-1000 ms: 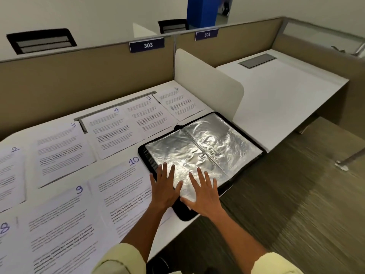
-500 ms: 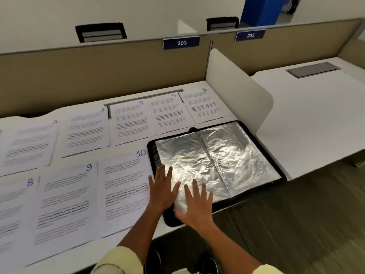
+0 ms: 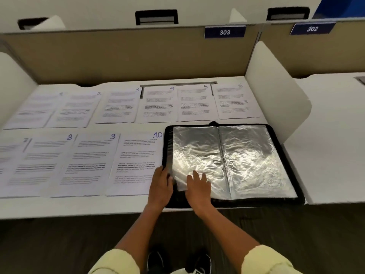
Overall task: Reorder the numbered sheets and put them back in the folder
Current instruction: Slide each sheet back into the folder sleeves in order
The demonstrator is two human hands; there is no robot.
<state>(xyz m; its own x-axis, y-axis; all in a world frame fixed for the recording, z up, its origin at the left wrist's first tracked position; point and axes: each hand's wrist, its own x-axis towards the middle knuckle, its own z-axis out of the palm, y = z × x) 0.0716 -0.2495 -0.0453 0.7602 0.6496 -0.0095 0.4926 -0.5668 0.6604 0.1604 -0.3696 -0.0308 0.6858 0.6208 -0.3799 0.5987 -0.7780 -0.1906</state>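
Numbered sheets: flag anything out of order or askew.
Nothing stands out. The numbered sheets lie in two tidy rows, the readable numbers rising left to right; the far-left numbers are blurred. The folder lies open, both hands at its left page.

Two rows of numbered sheets [image 3: 158,104] cover nearly the whole desk [image 3: 122,204] from frame left to centre, edges touching or overlapping. The open folder [image 3: 233,161] fills the lower right. Bare desk shows only as a narrow strip between the rows and along the near edge. A tan back panel [image 3: 128,56] walls the top; white dividers [image 3: 276,91] close both sides.
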